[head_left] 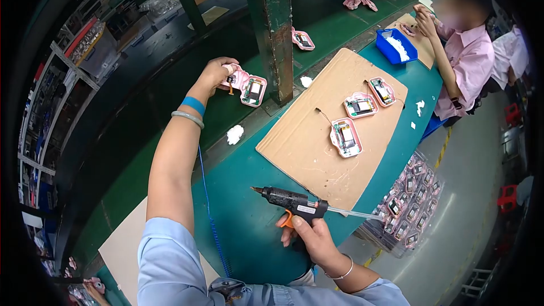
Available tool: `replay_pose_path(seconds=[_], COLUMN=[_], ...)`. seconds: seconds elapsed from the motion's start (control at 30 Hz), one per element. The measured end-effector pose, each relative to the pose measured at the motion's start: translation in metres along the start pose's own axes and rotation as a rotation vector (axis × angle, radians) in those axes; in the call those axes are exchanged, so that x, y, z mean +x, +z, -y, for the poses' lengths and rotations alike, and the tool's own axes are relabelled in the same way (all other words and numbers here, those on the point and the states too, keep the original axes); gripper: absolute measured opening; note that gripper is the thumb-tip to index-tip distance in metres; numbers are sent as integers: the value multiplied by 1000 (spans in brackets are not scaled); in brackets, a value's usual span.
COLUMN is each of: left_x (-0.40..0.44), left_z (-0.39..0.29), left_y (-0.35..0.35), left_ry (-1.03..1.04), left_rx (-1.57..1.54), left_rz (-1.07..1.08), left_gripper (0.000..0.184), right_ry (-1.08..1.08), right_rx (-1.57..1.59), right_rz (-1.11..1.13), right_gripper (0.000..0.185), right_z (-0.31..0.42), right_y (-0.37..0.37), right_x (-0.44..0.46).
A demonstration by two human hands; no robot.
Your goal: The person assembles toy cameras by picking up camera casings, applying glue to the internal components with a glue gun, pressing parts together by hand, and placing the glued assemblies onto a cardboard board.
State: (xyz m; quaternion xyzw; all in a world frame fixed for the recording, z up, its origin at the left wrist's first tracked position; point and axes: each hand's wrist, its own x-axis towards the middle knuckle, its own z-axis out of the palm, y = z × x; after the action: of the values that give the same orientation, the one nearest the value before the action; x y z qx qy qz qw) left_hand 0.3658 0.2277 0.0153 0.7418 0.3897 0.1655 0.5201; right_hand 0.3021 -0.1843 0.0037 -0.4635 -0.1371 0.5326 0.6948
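Observation:
My left hand (pixel 216 73) reaches out over the green conveyor belt, its fingers closed on an opened pink plastic casing (pixel 253 91). One half shows a circuit board and a pale rectangular part; the other half lies partly under my fingers, with a short orange ribbon near it. My right hand (pixel 311 238) grips a black hot glue gun (pixel 289 201) by its handle, fingers at the orange trigger. Its nozzle points left, and a clear glue stick (pixel 354 213) sticks out of the back. Several pink casings with electronics, one of them an open casing (pixel 345 137), lie on the cardboard sheet (pixel 300 141).
A green metal post (pixel 275 34) stands beside the belt. At the right, a person in a pink shirt (pixel 467 51) works near a blue bin (pixel 396 46). Stacked trays of casings (pixel 411 207) stand below the table edge. A coiled blue cord (pixel 215 232) crosses the table.

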Motion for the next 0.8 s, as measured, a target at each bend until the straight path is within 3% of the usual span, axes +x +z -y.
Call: replay_pose_path(seconds=[0.17, 0.3, 0.47, 0.63, 0.8], left_x=[-3, -15, -46, -100, -173], left_z=[6, 6, -3, -30, -46], left_y=[-10, -14, -21, -48, -83], left_ry=[86, 444, 744, 937, 748], left_rx=[125, 513, 690, 705, 306], left_rz=[57, -78, -282, -326, -291], left_gripper=[19, 22, 21, 20, 19], right_ry=[7, -2, -72, -119, -136], right_rx=[-43, -70, -123, -136, -173], right_rz=[31, 12, -51, -48, -41], right_gripper=[25, 27, 33, 35, 36], right_z=[-2, -2, -4, -5, -5], right_y=[-4, -2, 3, 5, 6], right_x=[0, 0, 0, -1, -2])
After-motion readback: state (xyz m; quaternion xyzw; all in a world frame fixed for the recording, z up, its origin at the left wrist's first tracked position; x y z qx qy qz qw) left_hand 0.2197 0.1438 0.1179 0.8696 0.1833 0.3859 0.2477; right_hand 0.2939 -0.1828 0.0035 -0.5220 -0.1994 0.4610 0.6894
